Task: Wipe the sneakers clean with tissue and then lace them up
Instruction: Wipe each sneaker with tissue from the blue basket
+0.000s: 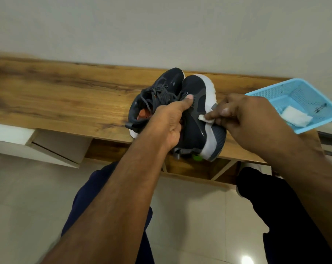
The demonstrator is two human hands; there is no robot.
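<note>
A wooden shelf [66, 88] stretches bare to the left of two dark sneakers [180, 109] standing side by side, touching. To the right, a blue basket [313, 115] blocks the way. A wall [161, 25] closes the back.

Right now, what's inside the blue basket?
The blue basket holds a white folded tissue pad near its front corner and a small dark item, too blurred to identify. The basket's right end is cut off by the frame edge, so anything there is unseen.

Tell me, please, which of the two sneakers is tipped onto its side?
The right-hand sneaker, tilted by the left hand so its white sole shows; the other sneaker sits upright.
</note>
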